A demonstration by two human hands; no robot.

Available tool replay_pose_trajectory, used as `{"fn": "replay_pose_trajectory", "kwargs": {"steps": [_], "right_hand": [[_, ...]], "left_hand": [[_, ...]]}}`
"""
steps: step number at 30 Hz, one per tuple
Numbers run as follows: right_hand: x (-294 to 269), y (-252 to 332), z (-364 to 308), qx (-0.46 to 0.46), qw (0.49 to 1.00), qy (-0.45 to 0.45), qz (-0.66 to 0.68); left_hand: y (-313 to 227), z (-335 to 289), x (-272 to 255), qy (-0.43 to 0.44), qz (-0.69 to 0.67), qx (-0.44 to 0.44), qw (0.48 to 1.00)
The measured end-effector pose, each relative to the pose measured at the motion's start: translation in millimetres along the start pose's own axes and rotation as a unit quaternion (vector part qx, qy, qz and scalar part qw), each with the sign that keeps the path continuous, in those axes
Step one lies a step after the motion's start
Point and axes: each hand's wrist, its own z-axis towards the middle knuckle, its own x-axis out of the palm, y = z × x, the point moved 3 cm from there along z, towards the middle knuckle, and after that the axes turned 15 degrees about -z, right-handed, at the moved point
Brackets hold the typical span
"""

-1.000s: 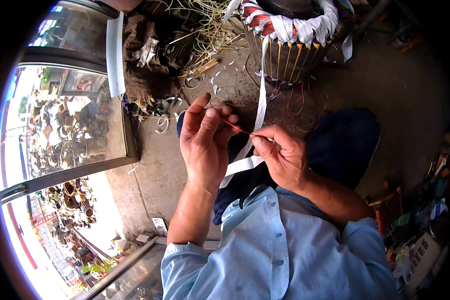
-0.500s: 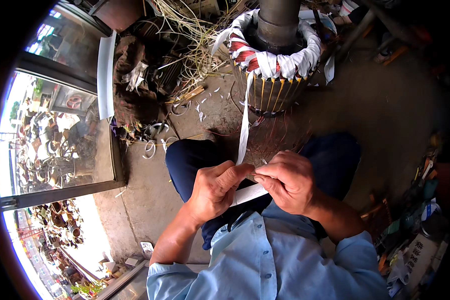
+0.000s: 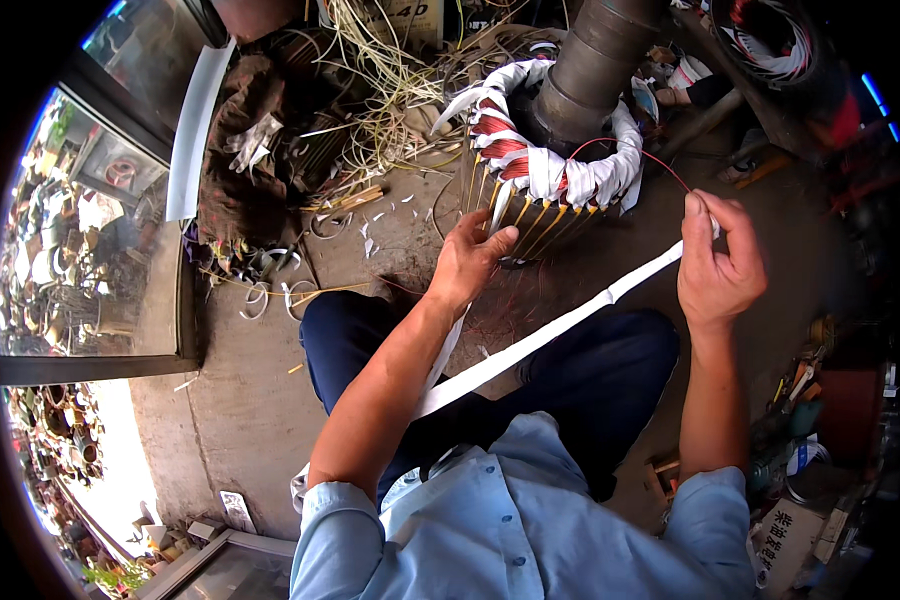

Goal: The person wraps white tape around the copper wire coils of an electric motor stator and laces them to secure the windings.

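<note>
A motor stator (image 3: 545, 235) stands upright on the floor before me, a dark ring with yellow slot strips. Its red wire coils (image 3: 500, 140) are partly wrapped in white binding tape (image 3: 605, 180). At the stator's near left side, my left hand (image 3: 468, 262) is closed round a length of tape that hangs from the coils. My right hand (image 3: 720, 262), raised to the right, pinches a red wire (image 3: 667, 168) that arcs from the winding. White tape (image 3: 560, 342) also runs from this hand down across my lap, passing beneath my left forearm.
A dark cylinder (image 3: 595, 70) rises through the stator. Tangled pale strips (image 3: 380, 90) and a dark cloth heap (image 3: 240, 160) lie at left, beside a glazed door (image 3: 100, 240). Another wound stator (image 3: 770, 45) is at upper right. Tools and boxes (image 3: 810, 450) crowd the right edge.
My hands, together over my lap before, have parted. The left has moved up to the stator's side; the right has moved up and right with the wire and tape, drawing the tape across.
</note>
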Motion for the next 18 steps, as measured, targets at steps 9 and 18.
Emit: {"fn": "replay_pose_trajectory", "kwargs": {"steps": [9, 18], "right_hand": [[47, -12, 21, -0.039, 0.999, -0.01, -0.027], [53, -3, 24, -0.093, 0.994, -0.031, -0.049]], "left_hand": [[-50, -42, 45, -0.002, -0.003, 0.235, 0.972], [-51, -58, 54, 0.032, 0.122, 0.332, 0.935]]}}
